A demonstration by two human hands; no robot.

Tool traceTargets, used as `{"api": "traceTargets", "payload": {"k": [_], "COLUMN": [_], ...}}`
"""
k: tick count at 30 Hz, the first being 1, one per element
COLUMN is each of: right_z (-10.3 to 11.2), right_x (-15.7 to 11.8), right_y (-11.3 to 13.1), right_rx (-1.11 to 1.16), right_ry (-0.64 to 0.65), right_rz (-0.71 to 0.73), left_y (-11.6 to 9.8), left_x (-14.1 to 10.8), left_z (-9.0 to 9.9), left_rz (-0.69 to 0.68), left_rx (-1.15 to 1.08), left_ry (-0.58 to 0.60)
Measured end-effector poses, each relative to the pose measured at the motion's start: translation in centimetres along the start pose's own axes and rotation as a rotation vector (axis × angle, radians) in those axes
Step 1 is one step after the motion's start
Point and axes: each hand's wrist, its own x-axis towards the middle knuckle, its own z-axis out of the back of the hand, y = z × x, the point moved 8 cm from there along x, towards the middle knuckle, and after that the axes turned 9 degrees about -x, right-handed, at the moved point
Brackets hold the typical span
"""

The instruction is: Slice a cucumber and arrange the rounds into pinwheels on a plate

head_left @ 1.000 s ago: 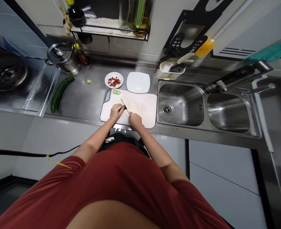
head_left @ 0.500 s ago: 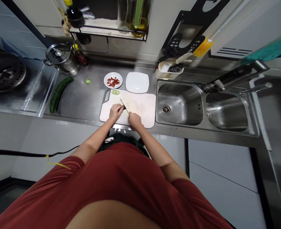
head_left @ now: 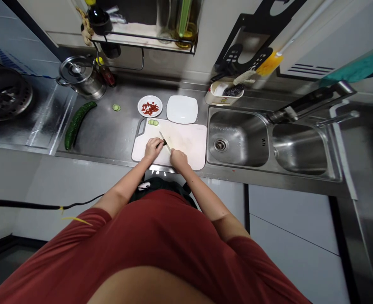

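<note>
On the white cutting board point(head_left: 189, 145), my left hand point(head_left: 153, 148) is closed over a small dark green piece of cucumber point(head_left: 165, 142), mostly hidden by the fingers. My right hand point(head_left: 179, 160) grips a kitchen knife point(head_left: 165, 139); its handle is inside the fist. The blade lies right beside the cucumber piece, pointing up and to the left. Several pale cucumber slices point(head_left: 153, 122) lie at the board's top left. Behind the board stand a white plate of chopped red pieces point(head_left: 141, 110) and a bare white square plate point(head_left: 182, 109).
A long whole cucumber point(head_left: 76, 126) and a few slices point(head_left: 116, 107) lie on the steel counter at left. Behind them are a lidded pot point(head_left: 80, 76) and a sauce bottle point(head_left: 105, 72). A double sink point(head_left: 240, 158) with a faucet point(head_left: 316, 101) adjoins the board's right.
The view has shifted very slightly. Both hands, the knife and the cucumber piece stay in nearly the same place on the board.
</note>
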Motion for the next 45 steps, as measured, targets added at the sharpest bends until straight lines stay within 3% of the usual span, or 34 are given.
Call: {"api": "traceTargets", "payload": {"k": [9,22,35,45], "right_z": [0.9,-0.2,0.9,-1.8], "right_x": [0.9,0.6,1.2,-2.0], "right_y": [0.7,0.2,0.9,-1.1], "right_rx": [-0.001,0.005,0.014,-0.038], "right_ry": [-0.011,0.019,-0.014,0.000], "right_rz": [0.009,-0.004,-0.009,-0.053], "left_y": [0.0,0.0,0.0,-0.2], "left_x": [0.0,0.0,-0.1,-0.2], "left_z": [0.0,0.0,0.1,0.1], "left_rz": [0.010,0.011,-0.002,-0.012], "left_rx": [-0.004,0.002,0.018,0.023], "left_ry": [0.005,0.000,-0.009,-0.029]}}
